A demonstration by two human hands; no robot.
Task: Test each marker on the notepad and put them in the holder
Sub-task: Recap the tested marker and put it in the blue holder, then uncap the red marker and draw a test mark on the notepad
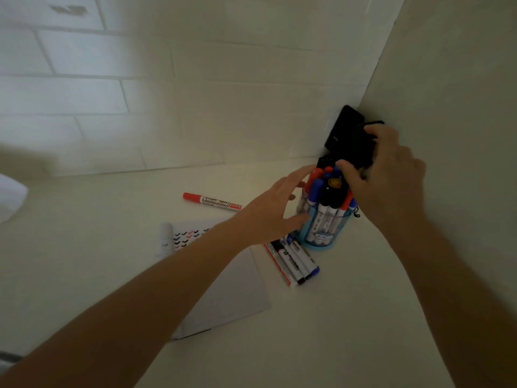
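A clear blue holder [321, 235] stands near the table's back right corner, packed with several red, blue and black markers [331, 193]. My left hand [268, 211] rests against the holder's left side with fingers straight. My right hand [391, 175] is above the holder, thumb and fingers curled round a black object [361, 152] that I cannot identify. A red whiteboard marker [212, 202] lies alone on the table to the left. Three markers [293, 260] lie side by side in front of the holder. The white notepad [232, 289], with small coloured ticks at its top, lies under my left forearm.
A black device [345, 127] leans in the wall corner behind the holder. A white cylindrical item [165, 239] lies at the notepad's top left. A white tiled wall runs along the back and a plain wall along the right. A pale blurred thing [11, 197] sits at the far left.
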